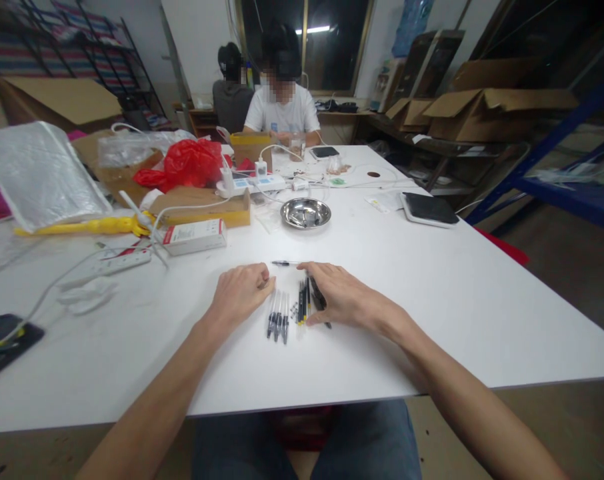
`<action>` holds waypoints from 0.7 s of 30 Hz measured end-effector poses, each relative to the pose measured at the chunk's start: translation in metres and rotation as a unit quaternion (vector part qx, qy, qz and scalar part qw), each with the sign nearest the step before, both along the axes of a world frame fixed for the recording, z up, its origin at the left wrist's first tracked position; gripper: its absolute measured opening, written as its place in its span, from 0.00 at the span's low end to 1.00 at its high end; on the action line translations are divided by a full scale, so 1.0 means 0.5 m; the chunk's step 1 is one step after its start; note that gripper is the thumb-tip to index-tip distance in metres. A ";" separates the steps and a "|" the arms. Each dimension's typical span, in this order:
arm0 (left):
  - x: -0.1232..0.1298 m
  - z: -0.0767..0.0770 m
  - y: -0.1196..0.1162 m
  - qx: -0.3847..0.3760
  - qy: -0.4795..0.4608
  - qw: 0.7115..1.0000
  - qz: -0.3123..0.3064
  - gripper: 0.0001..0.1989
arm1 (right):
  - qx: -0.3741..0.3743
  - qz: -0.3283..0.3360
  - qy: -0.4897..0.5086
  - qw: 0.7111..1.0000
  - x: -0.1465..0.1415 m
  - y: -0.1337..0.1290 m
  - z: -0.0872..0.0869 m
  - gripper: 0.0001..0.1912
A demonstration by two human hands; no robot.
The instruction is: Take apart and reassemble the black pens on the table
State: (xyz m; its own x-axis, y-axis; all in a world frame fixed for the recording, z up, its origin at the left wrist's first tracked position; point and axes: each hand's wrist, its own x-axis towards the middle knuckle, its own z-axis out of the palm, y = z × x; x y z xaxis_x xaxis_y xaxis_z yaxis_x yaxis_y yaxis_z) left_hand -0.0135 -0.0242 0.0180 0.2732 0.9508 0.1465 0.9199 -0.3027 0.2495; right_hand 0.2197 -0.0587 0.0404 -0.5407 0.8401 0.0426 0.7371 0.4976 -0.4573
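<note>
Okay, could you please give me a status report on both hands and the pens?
Left hand curled, contents unclear. Right hand spread beside dark pen parts. Clear pens between hands. Metal bowl beyond, not obstructing.

Workshop-type rm: cardboard boxes (502, 117), white worktable (462, 307), blue metal rack (547, 160).

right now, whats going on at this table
Two hands are working at a group of pens. The right hand is spread around black rods. The left hand is curled beside clear pens; whether it holds anything is unclear. A metal dish sits beyond them, and a person sits across.
</note>
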 end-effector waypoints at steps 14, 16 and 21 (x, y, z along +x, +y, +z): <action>0.071 0.030 0.021 -0.135 -0.379 0.885 -0.234 0.18 | 0.192 -0.124 0.296 0.927 0.008 0.062 -0.018 0.29; 0.086 0.029 0.030 -0.174 -0.420 0.857 -0.245 0.20 | 0.194 -0.124 0.303 0.925 0.018 0.069 -0.020 0.27; 0.094 0.015 0.035 -0.219 -0.468 0.821 -0.242 0.20 | 0.193 -0.119 0.296 0.928 0.026 0.074 -0.017 0.24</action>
State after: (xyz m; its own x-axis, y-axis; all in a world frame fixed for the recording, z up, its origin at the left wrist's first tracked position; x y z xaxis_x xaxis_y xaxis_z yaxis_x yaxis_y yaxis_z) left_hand 0.0336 -0.0069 0.0257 0.5975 0.7810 0.1816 0.0603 -0.2695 0.9611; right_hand 0.2327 -0.0217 0.0317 -0.1281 0.7935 0.5949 0.5237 0.5636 -0.6389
